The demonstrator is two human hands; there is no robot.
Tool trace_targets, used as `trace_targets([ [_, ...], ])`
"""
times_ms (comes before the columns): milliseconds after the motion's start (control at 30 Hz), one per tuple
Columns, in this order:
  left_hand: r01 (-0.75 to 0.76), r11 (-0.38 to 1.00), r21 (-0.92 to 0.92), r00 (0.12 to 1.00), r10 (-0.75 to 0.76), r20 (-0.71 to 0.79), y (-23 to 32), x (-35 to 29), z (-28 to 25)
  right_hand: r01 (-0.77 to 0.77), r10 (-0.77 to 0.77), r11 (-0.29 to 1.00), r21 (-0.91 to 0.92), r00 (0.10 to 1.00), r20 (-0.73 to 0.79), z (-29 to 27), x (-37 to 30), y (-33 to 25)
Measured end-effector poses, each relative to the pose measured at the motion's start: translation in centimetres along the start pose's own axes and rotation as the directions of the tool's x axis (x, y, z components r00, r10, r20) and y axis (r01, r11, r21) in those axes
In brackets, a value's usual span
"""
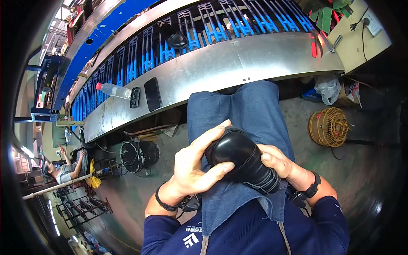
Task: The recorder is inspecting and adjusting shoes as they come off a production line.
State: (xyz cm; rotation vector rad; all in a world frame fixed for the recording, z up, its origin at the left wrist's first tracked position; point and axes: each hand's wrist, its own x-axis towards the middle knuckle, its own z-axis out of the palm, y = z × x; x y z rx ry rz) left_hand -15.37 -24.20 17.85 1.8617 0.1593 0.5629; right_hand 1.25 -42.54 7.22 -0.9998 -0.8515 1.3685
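On the person's lap, seen from the head camera, a black shoe (242,159) lies across a blue denim apron (238,110), toe pointing up and to the left. The left hand (197,163) cups the toe end, thumb along the near side and fingers spread over the top. The right hand (278,161) closes on the laced rear part, its fingers partly hidden behind the shoe, so both hands are clamped on it from opposite ends. A dark band circles the left wrist and a black watch (314,185) sits on the right one.

Beyond the knees runs a curved metal shelf (238,63). On it lie a black phone (152,94), a small dark case (135,97) just beside it, and a clear plastic bottle with a red cap (114,90) on its side. Behind the shelf a conveyor of blue racks (212,29) carries another black shoe (175,39). On the floor to the right stands a round fan with a yellow cage (328,126); a black fan (131,156) sits under the shelf. Far left, another person (63,170) is seated.
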Motion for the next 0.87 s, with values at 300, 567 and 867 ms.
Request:
trace_targets([
  [300, 0.027, 0.993, 0.117, 0.989, -0.010, -0.150, -2.1, -0.7, 2.2, -0.061, 0.064, 0.993, 0.104, 0.998, -0.022, -0.3, 0.2, -1.4],
  [567, 0.048, 0.999, 0.007, 0.999, -0.048, 0.008, -3.2, 1.4, 4.0, -0.025, 0.133, 0.616, 0.787, 0.988, -0.073, -1.1, -0.4, -1.6],
  [867, -0.001, 0.980, 0.201, 0.996, -0.017, 0.087, -2.8, 2.7, 2.5, -0.065, 0.012, 0.416, 0.907, 0.998, 0.066, -0.8, 0.3, -1.4],
])
